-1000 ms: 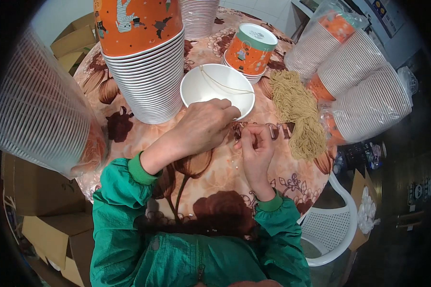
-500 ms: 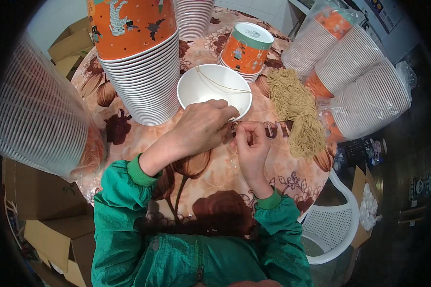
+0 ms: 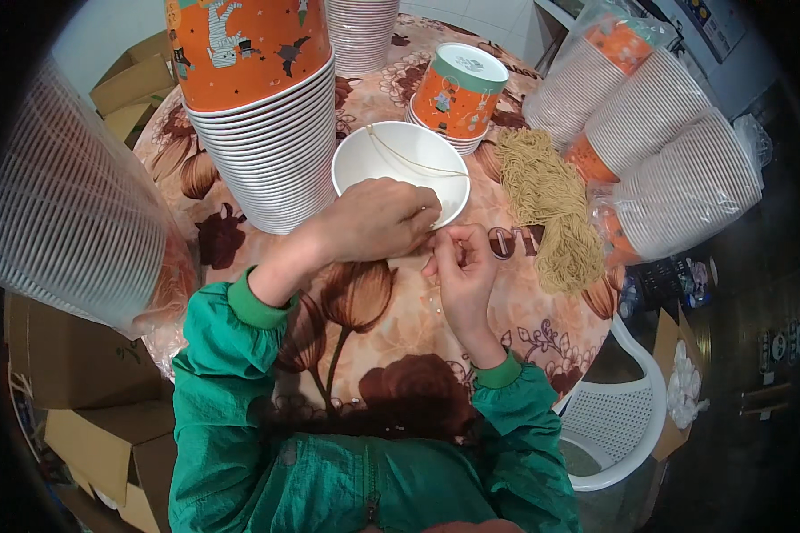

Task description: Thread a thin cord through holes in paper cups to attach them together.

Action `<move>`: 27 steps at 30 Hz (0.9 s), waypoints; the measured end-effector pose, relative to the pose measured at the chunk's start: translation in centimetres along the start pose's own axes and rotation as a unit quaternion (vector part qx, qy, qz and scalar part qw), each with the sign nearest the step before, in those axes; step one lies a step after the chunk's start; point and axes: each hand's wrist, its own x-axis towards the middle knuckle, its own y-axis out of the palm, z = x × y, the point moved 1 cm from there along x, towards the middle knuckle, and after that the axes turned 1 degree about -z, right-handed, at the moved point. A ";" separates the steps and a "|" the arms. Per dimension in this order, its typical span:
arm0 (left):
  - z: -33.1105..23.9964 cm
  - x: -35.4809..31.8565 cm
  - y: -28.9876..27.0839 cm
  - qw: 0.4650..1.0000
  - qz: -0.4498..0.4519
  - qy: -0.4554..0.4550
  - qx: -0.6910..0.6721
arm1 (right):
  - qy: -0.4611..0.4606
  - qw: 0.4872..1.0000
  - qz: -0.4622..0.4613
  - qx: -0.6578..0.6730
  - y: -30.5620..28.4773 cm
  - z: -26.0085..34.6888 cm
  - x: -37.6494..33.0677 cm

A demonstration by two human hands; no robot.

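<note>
Left hand [image 3: 378, 218] on white cup [image 3: 400, 169] rim; right hand [image 3: 460, 266] pinching string.

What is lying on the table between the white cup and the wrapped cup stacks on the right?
In the head view, a pile of tan strings lies between the white cup and the wrapped cup stacks.

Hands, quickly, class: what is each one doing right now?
Left hand: closed, fingertips pinched at the white cup's rim; what it grips cannot be told.
Right hand: fingers pinched together, contents unclear.
</note>
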 end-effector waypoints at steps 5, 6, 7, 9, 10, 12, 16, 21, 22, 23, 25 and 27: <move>1.6 1.5 -0.2 0.996 0.079 -0.006 -0.032 | 0.009 1.000 0.018 0.007 0.0 -0.1 0.1; 1.7 1.9 -0.4 0.996 0.079 -0.006 -0.032 | 0.008 1.000 0.019 0.006 0.0 -0.1 0.1; 1.6 2.2 -0.7 0.993 0.105 -0.011 -0.046 | 0.012 1.000 0.009 0.011 0.1 -0.1 0.2; 1.8 2.8 -0.7 0.989 0.132 -0.016 -0.060 | 0.016 1.000 0.000 0.015 0.0 -0.2 0.2; 1.8 2.9 -0.7 0.988 0.134 -0.009 -0.072 | 0.023 1.000 0.001 0.018 0.0 -0.2 0.2; 1.9 3.2 -0.7 0.987 0.136 -0.003 -0.084 | 0.029 0.999 0.003 0.021 -0.1 -0.3 0.3; 1.7 3.4 -0.8 0.984 0.158 -0.024 -0.083 | 0.036 0.999 0.012 0.018 -0.2 -0.2 0.2; 1.4 3.1 -0.8 0.986 0.149 -0.020 -0.074 | 0.051 0.998 0.013 0.016 -0.4 -0.1 0.4; 1.0 3.0 -1.1 0.990 0.134 -0.031 -0.043 | 0.036 0.999 0.024 -0.015 -0.6 -0.4 0.6; 0.7 2.8 -1.2 0.992 0.119 -0.041 -0.012 | 0.021 0.998 0.035 -0.046 -0.9 -0.6 0.7; 0.5 2.0 -1.0 0.999 0.048 -0.020 0.017 | 0.012 0.994 0.038 -0.105 -1.6 -0.4 0.9; 0.2 0.9 -1.1 0.999 -0.024 0.000 0.048 | 0.003 0.986 0.043 -0.161 -2.2 0.1 1.2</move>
